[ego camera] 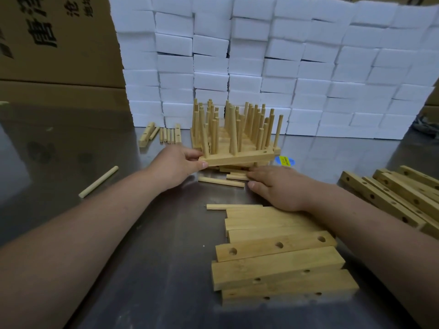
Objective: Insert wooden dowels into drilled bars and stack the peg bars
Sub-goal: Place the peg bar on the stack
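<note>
A stack of peg bars with upright dowels stands at the table's middle back. My left hand grips the left end of the front peg bar, which lies tilted on loose dowels. My right hand rests flat on the table beside it, fingertips touching loose dowels. Several drilled bars without dowels lie in a pile in front of my right arm. Another dowel lies at that pile's far edge.
More drilled bars are heaped at the right. A single dowel lies at the left; a few bars and dowels lie at the back left. A wall of white foam blocks and cardboard boxes close off the back. A yellow-blue sticker is on the steel table.
</note>
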The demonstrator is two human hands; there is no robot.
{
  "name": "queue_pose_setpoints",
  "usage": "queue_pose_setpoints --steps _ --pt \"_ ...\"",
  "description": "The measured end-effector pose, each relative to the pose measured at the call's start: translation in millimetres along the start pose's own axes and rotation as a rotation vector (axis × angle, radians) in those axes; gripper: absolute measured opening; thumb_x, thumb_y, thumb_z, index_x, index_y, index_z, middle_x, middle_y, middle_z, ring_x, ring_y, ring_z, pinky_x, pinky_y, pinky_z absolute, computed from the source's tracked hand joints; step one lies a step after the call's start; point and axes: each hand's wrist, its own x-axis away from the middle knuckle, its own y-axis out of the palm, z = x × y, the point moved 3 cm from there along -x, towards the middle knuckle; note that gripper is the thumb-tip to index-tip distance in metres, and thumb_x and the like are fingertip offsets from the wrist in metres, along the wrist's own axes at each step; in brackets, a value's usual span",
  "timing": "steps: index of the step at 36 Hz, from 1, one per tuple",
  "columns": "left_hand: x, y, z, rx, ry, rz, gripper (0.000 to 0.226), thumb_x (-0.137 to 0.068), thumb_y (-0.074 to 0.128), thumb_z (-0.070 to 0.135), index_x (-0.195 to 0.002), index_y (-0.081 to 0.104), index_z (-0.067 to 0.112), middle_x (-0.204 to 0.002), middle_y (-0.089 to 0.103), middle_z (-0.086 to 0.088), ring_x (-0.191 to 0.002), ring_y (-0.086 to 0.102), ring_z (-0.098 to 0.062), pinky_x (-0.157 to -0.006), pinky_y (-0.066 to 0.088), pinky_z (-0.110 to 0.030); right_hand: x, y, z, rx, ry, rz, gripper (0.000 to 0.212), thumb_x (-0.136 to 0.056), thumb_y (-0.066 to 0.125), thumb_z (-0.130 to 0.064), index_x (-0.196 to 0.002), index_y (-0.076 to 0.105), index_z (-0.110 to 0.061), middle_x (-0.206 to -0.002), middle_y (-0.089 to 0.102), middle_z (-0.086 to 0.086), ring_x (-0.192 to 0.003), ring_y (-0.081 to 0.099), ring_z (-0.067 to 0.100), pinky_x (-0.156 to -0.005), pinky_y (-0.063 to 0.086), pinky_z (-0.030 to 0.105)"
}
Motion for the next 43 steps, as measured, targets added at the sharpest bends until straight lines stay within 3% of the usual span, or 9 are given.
queue_pose_setpoints --steps 6,10,24,28,31,33,37,39,43 --pt "-1.1 2.1 0.8 -0.012 0.003 0.000 0.040 -0.083 0.066 0.033 -0.120 0.062 0.018 -0.095 0.059 0.010 -0.076 0.047 0.006 -0.063 0.031 -0.010 -3.5 0.5 0.9 0.009 0.022 0.025 0.043 -0.098 0.029 -0.043 -0.133 0.047 -0.025 -0.137 0.045 -0.002 -0.124 0.035 0.020 -0.106 0.029 0.042" --pt "-2.3 3.6 -0.3 -0.017 -0.002 -0.010 0.040 -0.083 0.066 0.034 -0.120 0.062 0.019 -0.098 0.061 0.009 -0.077 0.049 0.005 -0.062 0.032 -0.011 -5.4 4.2 -0.1 -0.014 0.043 -0.006 0.053 -0.098 0.030 -0.045 -0.145 0.029 -0.022 -0.145 0.032 0.003 -0.131 0.028 0.023 -0.110 0.025 0.041" --pt "-3.3 2.3 -3.6 -0.052 -0.020 -0.031 0.044 -0.083 0.066 0.035 -0.123 0.059 0.018 -0.120 0.062 0.000 -0.091 0.050 -0.005 -0.082 0.033 -0.021 -2.6 -0.4 0.4 -0.040 0.050 -0.013 0.043 -0.098 0.034 -0.040 -0.138 0.044 -0.026 -0.138 0.045 -0.001 -0.126 0.037 0.023 -0.106 0.031 0.046" --pt "-3.8 2.6 -5.1 -0.085 -0.016 -0.042 0.045 -0.083 0.066 0.036 -0.124 0.059 0.019 -0.118 0.063 -0.001 -0.093 0.050 -0.009 -0.084 0.034 -0.022 1.6 -6.8 1.1 -0.110 0.042 -0.044 0.029 -0.097 0.039 -0.039 -0.106 0.065 -0.031 -0.110 0.061 -0.005 -0.098 0.055 0.014 -0.085 0.044 0.033" --pt "-4.5 3.9 -6.3 -0.133 -0.009 -0.045 0.044 -0.082 0.066 0.037 -0.123 0.060 0.022 -0.116 0.063 0.000 -0.089 0.051 -0.009 -0.081 0.036 -0.021 1.6 -8.6 1.2 -0.084 0.054 -0.050 0.030 -0.096 0.037 -0.042 -0.070 0.053 -0.041 -0.092 0.060 -0.010 -0.078 0.052 0.003 -0.069 0.039 0.027" --pt "-5.8 5.5 -7.6 -0.155 -0.009 -0.033 0.043 -0.082 0.067 0.038 -0.122 0.060 0.023 -0.105 0.065 0.003 -0.080 0.052 -0.004 -0.071 0.038 -0.018 1.6 -8.8 0.7 -0.075 0.058 -0.038 0.035 -0.096 0.037 -0.042 -0.064 0.048 -0.039 -0.086 0.060 -0.011 -0.074 0.051 0.002 -0.066 0.038 0.026" --pt "-9.2 8.1 -6.8 -0.255 -0.017 0.026 0.044 -0.084 0.064 0.039 -0.124 0.058 0.024 -0.082 0.060 0.014 -0.071 0.051 -0.003 -0.057 0.035 -0.017 3.6 -6.5 -4.0 -0.072 0.027 -0.053 0.028 -0.097 0.037 -0.041 -0.089 0.063 -0.033 -0.095 0.063 -0.005 -0.090 0.055 0.012 -0.080 0.044 0.031" --pt "-11.1 9.1 -6.6 -0.318 -0.032 0.044 0.043 -0.083 0.063 0.041 -0.122 0.059 0.024 -0.085 0.062 0.008 -0.079 0.054 -0.011 -0.058 0.037 -0.024 4.3 -5.9 -5.2 -0.069 0.025 -0.045 0.035 -0.097 0.035 -0.041 -0.111 0.063 -0.026 -0.104 0.063 0.000 -0.100 0.053 0.016 -0.092 0.044 0.037" --pt "-13.2 9.8 -7.6 -0.379 -0.066 0.058 0.040 -0.081 0.063 0.045 -0.116 0.060 0.025 -0.096 0.063 0.004 -0.086 0.055 -0.016 -0.066 0.041 -0.027 3.5 -4.9 -3.9 -0.052 0.031 -0.022 0.044 -0.098 0.029 -0.044 -0.115 0.061 -0.020 -0.109 0.060 0.004 -0.103 0.051 0.020 -0.096 0.041 0.043"
